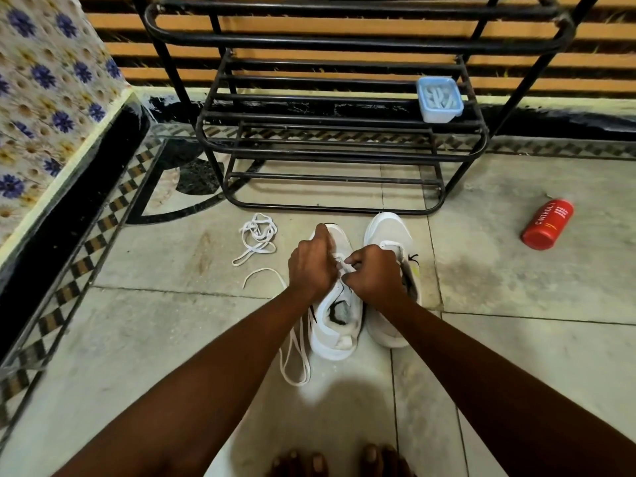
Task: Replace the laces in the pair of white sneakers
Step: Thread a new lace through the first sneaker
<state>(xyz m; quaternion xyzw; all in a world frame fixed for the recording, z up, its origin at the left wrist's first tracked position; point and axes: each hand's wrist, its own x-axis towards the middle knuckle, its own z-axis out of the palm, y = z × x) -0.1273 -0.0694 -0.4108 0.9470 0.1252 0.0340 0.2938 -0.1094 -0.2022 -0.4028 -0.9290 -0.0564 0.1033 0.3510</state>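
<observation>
In the head view, 2 white mesh sneakers stand side by side on the grey tiled floor (516, 304), toes pointing away from the person toward the black metal shoe rack (344, 146). Both hands work on the left white sneaker (339, 321); its long axis runs straight away from the body, heel nearest. The left hand (311, 266) is curled over the toe side of the eyelet row, and the right hand (375, 273) pinches a short piece of white flat lace (344, 266) over the tongue. What the left fingers hold I cannot tell, because the hand hides them. The free part of this lace trails in loops (296, 359) on the floor left of the heel, so the left hand is nearer to the slack. The right white sneaker (389, 242) seems to have no lace. A loose tangled white lace (256, 239) lies left of the toes. I judge the threading on the first shoe is only partly done.
</observation>
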